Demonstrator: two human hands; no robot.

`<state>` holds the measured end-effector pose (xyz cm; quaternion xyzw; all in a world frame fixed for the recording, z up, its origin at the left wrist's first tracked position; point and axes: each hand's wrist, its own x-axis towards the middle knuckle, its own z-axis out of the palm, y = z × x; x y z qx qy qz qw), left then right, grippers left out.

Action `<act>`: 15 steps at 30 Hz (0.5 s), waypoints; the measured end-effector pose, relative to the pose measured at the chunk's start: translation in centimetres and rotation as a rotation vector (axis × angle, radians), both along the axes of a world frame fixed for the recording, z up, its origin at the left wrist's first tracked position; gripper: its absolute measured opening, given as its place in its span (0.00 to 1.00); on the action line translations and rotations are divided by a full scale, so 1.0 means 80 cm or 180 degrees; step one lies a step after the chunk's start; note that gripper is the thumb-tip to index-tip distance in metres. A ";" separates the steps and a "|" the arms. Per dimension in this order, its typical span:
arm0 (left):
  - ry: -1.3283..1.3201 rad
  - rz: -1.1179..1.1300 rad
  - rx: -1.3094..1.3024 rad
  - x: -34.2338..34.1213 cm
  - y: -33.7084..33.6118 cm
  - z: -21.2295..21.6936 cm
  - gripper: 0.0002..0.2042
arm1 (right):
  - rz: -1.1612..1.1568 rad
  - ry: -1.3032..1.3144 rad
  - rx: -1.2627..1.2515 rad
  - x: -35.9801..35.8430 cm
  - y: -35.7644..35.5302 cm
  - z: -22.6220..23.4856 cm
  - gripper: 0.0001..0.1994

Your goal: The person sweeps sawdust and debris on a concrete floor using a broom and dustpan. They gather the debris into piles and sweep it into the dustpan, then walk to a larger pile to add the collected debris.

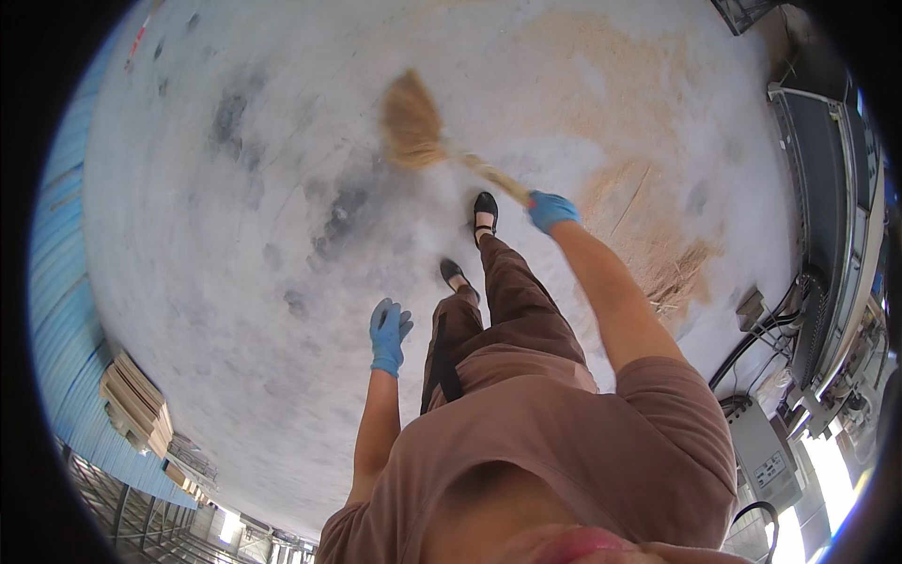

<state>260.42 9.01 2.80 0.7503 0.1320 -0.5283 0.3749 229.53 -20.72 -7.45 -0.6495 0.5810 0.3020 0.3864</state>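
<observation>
wall: blue corrugated sheet (58,310) runs down the 9 o'clock rim, stacked boards (136,402) at its foot near 8 o'clock
floor: grey concrete (282,169), dark stains near centre-left, pale dust film all over
left hand: blue glove (387,336), hangs free just below centre, fingers loosely spread, holds nothing, touches nothing
broom: straw head (412,120) at 12 o'clock, bristles down on the floor, blurred; handle slants down toward 1 o'clock into the right hand
shoes: two black shoes (484,211) on the floor, the front one just beside the broom handle
right hand: blue glove (549,209), arm stretched out, fingers closed fully round the end of the broom handle
sawdust: tan patch (648,226) at 2 to 3 o'clock, thicker heap with straw strands toward 4 o'clock
machines: grey cabinets and black cables (770,324) along the 3 to 5 o'clock rim
risk 1: one-handed hold at the very end of the handle, so I'd guess the broom could twist or slip
risk 2: the broom works close to the front foot, may clip it
risk 3: cables lie near the sawdust heap, bristles could snag them or push dust into the machines
</observation>
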 end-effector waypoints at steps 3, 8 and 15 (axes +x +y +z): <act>0.0033 -0.0039 0.0118 0.004 -0.018 -0.011 0.20 | -0.0440 0.0422 -0.0071 -0.129 -0.002 0.037 0.18; 0.0081 -0.0206 0.0469 0.038 -0.027 -0.042 0.21 | -0.1463 0.1013 0.0005 -0.249 0.012 0.101 0.18; 0.0138 -0.0312 0.0599 0.124 -0.078 -0.082 0.22 | -0.2308 0.0585 -0.0509 -0.273 0.049 0.216 0.29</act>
